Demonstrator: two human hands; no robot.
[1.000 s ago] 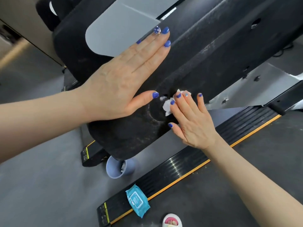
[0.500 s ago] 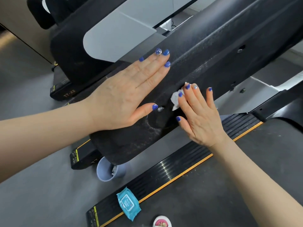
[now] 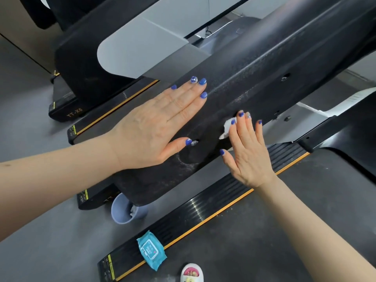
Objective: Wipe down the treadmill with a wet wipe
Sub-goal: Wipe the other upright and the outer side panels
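The right hand [image 3: 249, 157] presses a crumpled white wet wipe [image 3: 227, 129] flat against the sloping black textured plastic arm of the treadmill [image 3: 264, 64], near that arm's lower edge, just up-slope of a small screw hole. Its fingers [image 3: 241, 127] lie straight and close together over the wipe, thumb spread out to the side, so only a scrap of the wipe shows past the fingertips; they cover it and press, they do not pinch it. The left hand [image 3: 156, 127] lies flat on the same arm nearer its rounded lower end, fingers straight and together, thumb tip beside the screw hole, holding nothing, seemingly steadying the panel.

To do this stroke well, I would keep the pressure even through the flat fingers and run long, overlapping passes along the arm, since pale dust speckles and a ring-shaped smear show across it. The wipe looks small and bunched; unfolding it would give more clean face. The recessed holes probably trap grime and may need a fingertip through the wipe
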